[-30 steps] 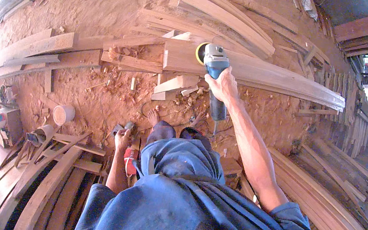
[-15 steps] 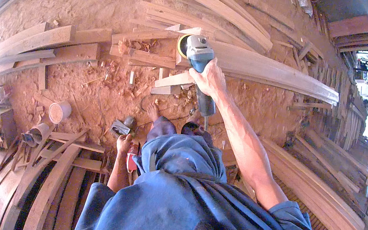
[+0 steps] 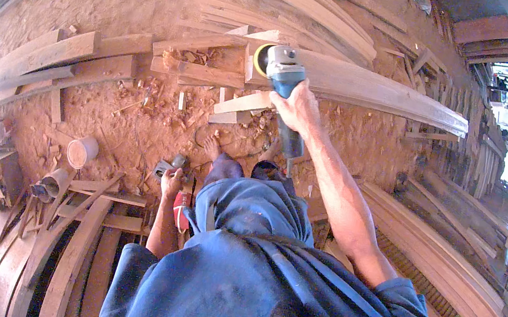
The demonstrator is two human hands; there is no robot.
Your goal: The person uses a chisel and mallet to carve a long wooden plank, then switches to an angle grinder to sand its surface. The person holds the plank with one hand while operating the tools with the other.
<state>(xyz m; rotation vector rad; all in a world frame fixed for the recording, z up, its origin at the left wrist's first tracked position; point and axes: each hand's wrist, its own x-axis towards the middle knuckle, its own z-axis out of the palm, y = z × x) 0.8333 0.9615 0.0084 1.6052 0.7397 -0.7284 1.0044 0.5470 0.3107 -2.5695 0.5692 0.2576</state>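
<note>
My right hand (image 3: 299,109) is wrapped round the body of a blue and grey angle grinder (image 3: 288,73) with a yellow-edged disc. Its disc is over the near end of a long, pale timber beam (image 3: 373,91); whether they touch I cannot tell. My left hand (image 3: 172,182) hangs low beside my leg, fingers closed on a grey tool (image 3: 165,167) with a metal face and a rounded knob. Its exact kind does not show. A red and white thing (image 3: 181,210) is just below that hand, partly hidden by my shirt; I cannot tell if it belongs to the tool.
Short wood blocks (image 3: 239,106) and shavings lie on the sandy ground by my bare feet. Stacked boards (image 3: 319,11) lie beyond the beam, more timbers (image 3: 70,54) to the left and planks (image 3: 439,257) to the right. A white bucket (image 3: 82,152) stands at left.
My right hand and the grinder have shifted slightly to the right along the beam. In my left hand the grey tool has turned, so less of its flat face shows.
</note>
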